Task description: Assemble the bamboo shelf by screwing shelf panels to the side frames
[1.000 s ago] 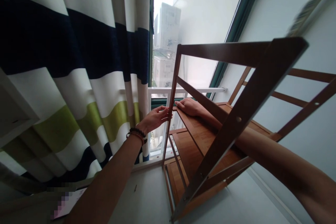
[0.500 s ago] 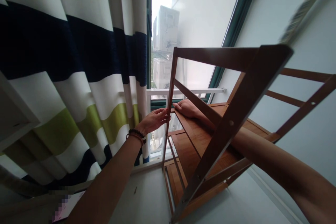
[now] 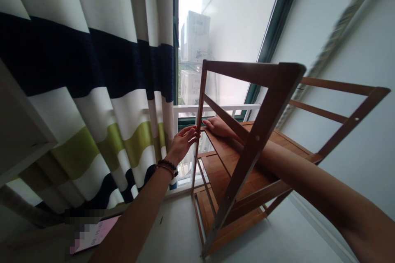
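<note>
A brown wooden shelf rack (image 3: pixel 230 164) with several tiers stands tilted in my view. My left hand (image 3: pixel 182 141), with dark bead bracelets on the wrist, is at its far left post; thumb and fingers are pinched together against the outer side. Anything small between those fingertips is hidden. Through the frame reaches my right arm, lying over the upper shelf board (image 3: pixel 226 154). My right hand (image 3: pixel 217 126) is closed at the far edge of that board, near the same post, its thumb pointing left and its other fingers mostly hidden.
A striped curtain (image 3: pixel 120 65) hangs on the left. Behind the rack are a white railing (image 3: pixel 185 109) and a window with outdoor units beyond. A phone-like screen (image 3: pixel 100 232) lies at lower left, beside a white furniture edge (image 3: pixel 27 131). A patterned strip (image 3: pixel 336 37) runs along the right wall.
The view has shifted slightly, and the rack's near post and top corner now appear further left. Both hands keep their places at the far left post and board edge.
</note>
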